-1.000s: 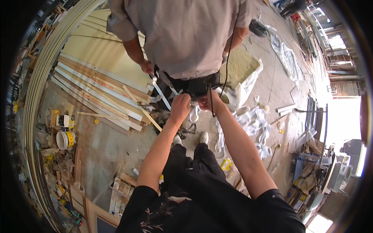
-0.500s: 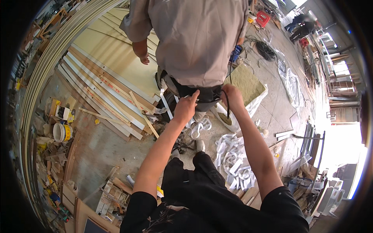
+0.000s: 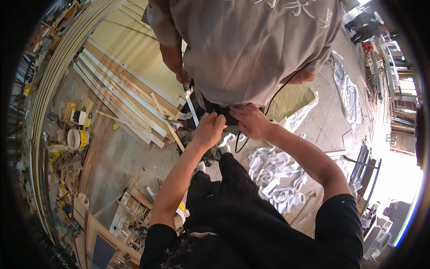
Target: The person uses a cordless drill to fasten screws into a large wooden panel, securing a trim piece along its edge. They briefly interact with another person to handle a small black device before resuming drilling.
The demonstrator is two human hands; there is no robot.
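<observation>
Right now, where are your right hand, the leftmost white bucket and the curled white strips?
Right hand (image 3: 253, 123), head view: its back.
White bucket (image 3: 77, 139), head view: its side.
Curled strips (image 3: 268, 176), head view: heap's middle.

Floor (image 3: 143, 163) is a proper mess, folks. Left of the left hand (image 3: 209, 131) there's a spread of loose planks (image 3: 123, 101), with pale yellow sheets (image 3: 134, 58) just past them. Way out on that hand's left, a white bucket with a yellow label (image 3: 78, 139) sits near more junk. Closer in than that same hand, and left of it, is a jumble of scrap wood (image 3: 134, 208). A tangled heap of white strips (image 3: 280, 179) lies near the right hand (image 3: 251, 121), closer in and slightly right. Well off to its right, there's a crumpled plastic sheet (image 3: 348, 96).
</observation>
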